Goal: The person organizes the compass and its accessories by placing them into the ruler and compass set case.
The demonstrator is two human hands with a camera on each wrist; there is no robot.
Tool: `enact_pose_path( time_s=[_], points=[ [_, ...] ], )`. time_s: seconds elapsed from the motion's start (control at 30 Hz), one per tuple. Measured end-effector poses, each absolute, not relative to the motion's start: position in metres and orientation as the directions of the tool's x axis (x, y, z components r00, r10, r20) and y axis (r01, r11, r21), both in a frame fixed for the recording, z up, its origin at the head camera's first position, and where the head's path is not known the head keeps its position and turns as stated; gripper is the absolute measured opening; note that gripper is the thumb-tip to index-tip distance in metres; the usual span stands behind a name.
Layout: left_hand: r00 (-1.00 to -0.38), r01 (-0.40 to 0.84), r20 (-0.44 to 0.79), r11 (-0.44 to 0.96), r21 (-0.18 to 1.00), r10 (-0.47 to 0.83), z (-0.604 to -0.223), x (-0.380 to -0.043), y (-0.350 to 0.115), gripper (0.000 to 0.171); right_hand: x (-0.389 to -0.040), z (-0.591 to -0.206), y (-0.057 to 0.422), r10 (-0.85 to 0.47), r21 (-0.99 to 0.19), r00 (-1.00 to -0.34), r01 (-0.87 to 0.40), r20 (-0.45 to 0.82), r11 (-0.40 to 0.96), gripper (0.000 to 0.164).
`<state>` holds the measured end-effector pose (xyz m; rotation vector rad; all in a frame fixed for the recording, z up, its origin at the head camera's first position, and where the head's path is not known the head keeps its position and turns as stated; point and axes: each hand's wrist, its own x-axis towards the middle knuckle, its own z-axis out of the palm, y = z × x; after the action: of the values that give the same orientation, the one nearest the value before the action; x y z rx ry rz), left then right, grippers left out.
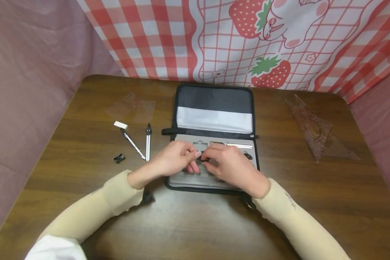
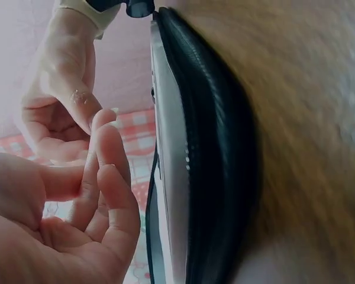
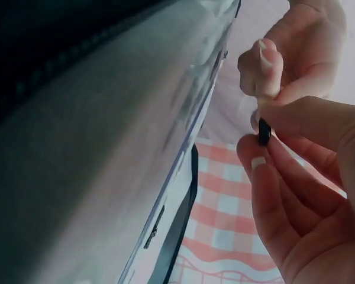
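Both hands meet over the grey tray of an open black zip case point(image 1: 214, 86). My right hand point(image 1: 232, 164) pinches a small black piece point(image 3: 264, 131) between thumb and fingers. Facing it, my left hand point(image 1: 177, 157) has its fingertips right at the right hand's fingertips, its thumb bent in against its fingers. I cannot tell whether the left fingers grip anything, as they hide what lies between them. Behind the right hand, a silver pen-like tool point(image 1: 239, 146) lies in the tray, and a dark round item point(image 1: 248, 156) sits in it nearby.
Left of the case lie a white eraser point(image 1: 120, 125), a mechanical pencil point(image 1: 134, 145), a compass point(image 1: 148, 142) and a black sharpener point(image 1: 119, 158). Clear plastic rulers point(image 1: 144, 110) lie behind them. Clear set squares point(image 1: 315, 131) rest at the right of the wooden table point(image 1: 195, 224).
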<state>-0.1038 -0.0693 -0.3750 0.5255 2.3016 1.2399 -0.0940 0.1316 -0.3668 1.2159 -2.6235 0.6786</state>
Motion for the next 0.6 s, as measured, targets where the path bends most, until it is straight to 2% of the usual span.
enact_pose_path(
  time_s=[0.07, 0.17, 0.27, 0.37, 0.5, 0.6],
  points=[
    [-0.836, 0.174, -0.182, 0.565, 0.807, 0.518, -0.374, -0.105, -0.07, 0.023, -0.094, -0.368, 0.132, -0.68, -0.322, -0.658, -0.753, 0.325, 0.574, 0.007],
    [-0.866, 0.328, -0.068, 0.666, 0.67, 0.495, -0.372, -0.107, -0.073, 0.02, -0.094, -0.37, 0.132, -0.689, -0.295, -0.669, -0.743, 0.279, 0.601, 0.005],
    [-0.838, 0.495, 0.06, 0.711, 0.5, 0.542, -0.371, -0.109, -0.077, 0.012, -0.095, -0.373, 0.132, -0.701, -0.245, -0.678, -0.735, 0.222, 0.633, 0.005],
    [-0.709, 0.681, 0.122, 0.63, 0.374, 0.694, -0.375, -0.109, -0.082, 0.019, -0.095, -0.376, 0.131, -0.714, -0.201, -0.671, -0.741, 0.199, 0.641, 0.005],
    [-0.506, 0.844, 0.086, 0.472, 0.255, 0.858, -0.381, -0.103, -0.092, 0.037, -0.094, -0.379, 0.13, -0.741, -0.182, -0.641, -0.767, 0.2, 0.615, 0.006],
    [-0.434, 0.886, 0.027, 0.42, 0.198, 0.901, -0.382, -0.097, -0.098, 0.046, -0.095, -0.38, 0.13, -0.759, -0.195, -0.62, -0.784, 0.199, 0.589, 0.008]
  ],
)
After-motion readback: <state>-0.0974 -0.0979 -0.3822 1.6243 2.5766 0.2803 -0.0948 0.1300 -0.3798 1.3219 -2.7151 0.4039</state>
